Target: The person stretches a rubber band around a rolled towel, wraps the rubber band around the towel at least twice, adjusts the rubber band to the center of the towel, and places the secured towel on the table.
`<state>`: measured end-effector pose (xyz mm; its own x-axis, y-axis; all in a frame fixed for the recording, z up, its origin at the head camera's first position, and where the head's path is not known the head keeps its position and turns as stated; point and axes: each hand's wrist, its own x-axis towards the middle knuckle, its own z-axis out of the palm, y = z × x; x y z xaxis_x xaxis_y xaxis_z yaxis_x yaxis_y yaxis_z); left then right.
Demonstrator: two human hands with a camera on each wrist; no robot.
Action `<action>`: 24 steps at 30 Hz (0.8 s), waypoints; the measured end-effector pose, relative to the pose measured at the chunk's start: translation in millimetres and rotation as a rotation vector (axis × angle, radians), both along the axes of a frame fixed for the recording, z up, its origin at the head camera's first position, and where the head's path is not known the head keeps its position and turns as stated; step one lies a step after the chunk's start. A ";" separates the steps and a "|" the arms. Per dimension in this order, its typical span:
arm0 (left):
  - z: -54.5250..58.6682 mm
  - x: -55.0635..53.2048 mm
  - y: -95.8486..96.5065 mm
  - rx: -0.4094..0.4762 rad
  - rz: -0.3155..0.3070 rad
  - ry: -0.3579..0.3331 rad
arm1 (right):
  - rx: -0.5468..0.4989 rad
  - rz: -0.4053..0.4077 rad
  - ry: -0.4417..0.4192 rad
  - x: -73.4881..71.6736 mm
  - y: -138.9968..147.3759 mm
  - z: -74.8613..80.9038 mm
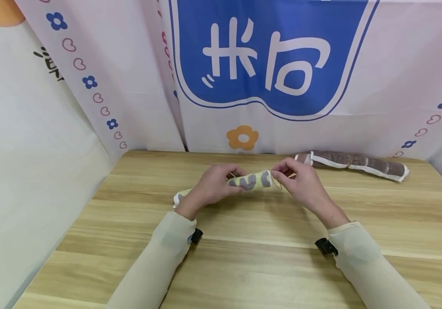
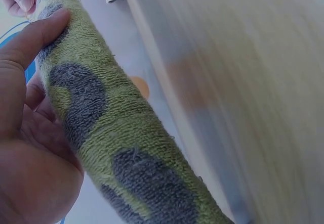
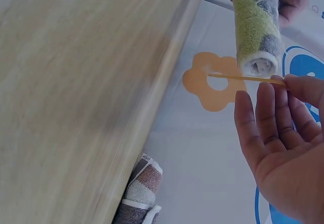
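A rolled yellow-green towel (image 1: 248, 182) with grey patches is held above the table by my left hand (image 1: 214, 185). In the left wrist view the thumb lies along the towel roll (image 2: 121, 113), with fingers behind it. My right hand (image 1: 302, 182) is just beyond the roll's right end. Between thumb and index finger it pinches a thin yellow-orange rubber band (image 3: 238, 77), close to the white-edged end of the roll; its other fingers are extended. Another thin strand (image 1: 232, 174) shows by the left fingers, but what it belongs to is unclear.
A second rolled towel (image 1: 371, 165), brown with white edging, lies at the back right of the wooden table (image 1: 251, 266). Behind the table's far edge hangs a printed white cloth (image 1: 209, 133) with a blue panel.
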<state>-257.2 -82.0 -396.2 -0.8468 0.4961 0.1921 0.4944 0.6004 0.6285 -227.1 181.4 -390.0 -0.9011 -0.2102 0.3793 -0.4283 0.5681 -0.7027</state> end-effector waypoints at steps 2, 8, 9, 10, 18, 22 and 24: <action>0.2 0.5 1.0 -0.002 -0.006 0.006 | 0.002 0.008 0.013 0.1 -0.8 -0.3; 0.9 1.7 3.1 -0.006 -0.018 0.018 | 0.009 0.023 0.062 0.8 -2.4 -1.3; 0.9 1.7 3.4 -0.008 -0.018 0.020 | 0.013 0.021 0.073 0.9 -2.3 -1.6; 0.7 1.7 3.8 -0.011 -0.018 0.023 | 0.018 0.020 0.087 0.9 -2.3 -1.9; 1.8 1.9 7.7 -0.020 -0.039 0.071 | 0.024 0.038 0.189 0.3 -2.8 -3.3; 3.2 2.8 8.5 -0.021 -0.046 0.098 | 0.024 0.044 0.221 1.7 -4.8 -1.5; 3.5 3.3 8.8 -0.023 -0.052 0.109 | 0.024 0.054 0.226 2.8 -6.3 -0.8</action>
